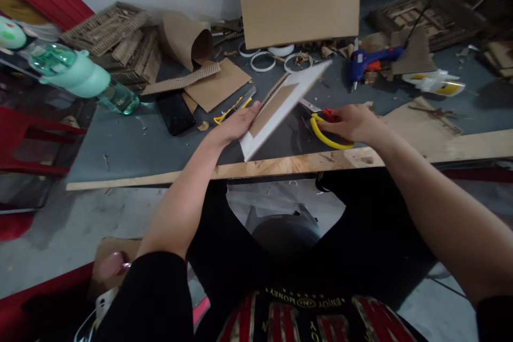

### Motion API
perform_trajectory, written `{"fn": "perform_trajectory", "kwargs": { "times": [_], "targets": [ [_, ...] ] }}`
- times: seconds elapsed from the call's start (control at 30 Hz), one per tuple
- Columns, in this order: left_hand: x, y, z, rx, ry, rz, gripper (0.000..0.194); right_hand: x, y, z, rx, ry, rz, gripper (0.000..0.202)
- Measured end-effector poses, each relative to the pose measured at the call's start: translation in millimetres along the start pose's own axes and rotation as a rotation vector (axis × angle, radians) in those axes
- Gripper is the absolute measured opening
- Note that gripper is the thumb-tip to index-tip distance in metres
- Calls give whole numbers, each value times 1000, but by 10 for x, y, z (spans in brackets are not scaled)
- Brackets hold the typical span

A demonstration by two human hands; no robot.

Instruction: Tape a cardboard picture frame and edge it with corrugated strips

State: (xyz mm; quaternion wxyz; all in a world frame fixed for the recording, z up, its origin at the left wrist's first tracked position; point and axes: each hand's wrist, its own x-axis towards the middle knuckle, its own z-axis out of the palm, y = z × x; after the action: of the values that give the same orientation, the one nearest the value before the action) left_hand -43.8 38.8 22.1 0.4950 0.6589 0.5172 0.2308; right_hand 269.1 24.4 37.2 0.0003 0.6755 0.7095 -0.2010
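Observation:
A white board piece with a brown cardboard strip on its face [289, 100] is tilted above the table, its lower left part gripped by my left hand [239, 122]. To the right, my right hand [352, 122] holds scissors with yellow and red handles [329, 140]. The scissor blades point up and left, close to the right edge of the board; whether they touch it is unclear. Just behind my left hand, a yellow utility knife [240, 104] lies on the table.
A grey table [132, 155] has a wooden front edge. Around its back and sides are a teal bottle [84, 77], black phone [175, 112], upright cardboard sheet [300, 0], white rings [263, 61], blue glue gun [360, 64], glue bottle [435, 83] and cardboard stacks [428, 18].

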Motion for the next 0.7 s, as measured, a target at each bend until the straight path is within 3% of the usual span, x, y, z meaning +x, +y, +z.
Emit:
{"fn": "perform_trajectory", "kwargs": {
  "times": [0.13, 0.23, 0.3, 0.53, 0.7],
  "targets": [
    [-27, 71, 13, 555, 216, 0, 44, 58, 43, 86, 8, 45, -26, 48],
    [-34, 104, 25, 825, 277, -82, 46, 26, 19, 105, 86, 94, -13, 44],
    [-20, 118, 64, 929, 275, -64, 48, -11, -22, 93, 75, 125, 15, 38],
    [113, 112, 263, 1059, 197, 139, 34, -72, -92, 81, 35, 171, 77, 43],
    [103, 128, 217, 944, 273, 188, 37, -98, -69, 178, -18, 266, -42, 40]
  ]
}}
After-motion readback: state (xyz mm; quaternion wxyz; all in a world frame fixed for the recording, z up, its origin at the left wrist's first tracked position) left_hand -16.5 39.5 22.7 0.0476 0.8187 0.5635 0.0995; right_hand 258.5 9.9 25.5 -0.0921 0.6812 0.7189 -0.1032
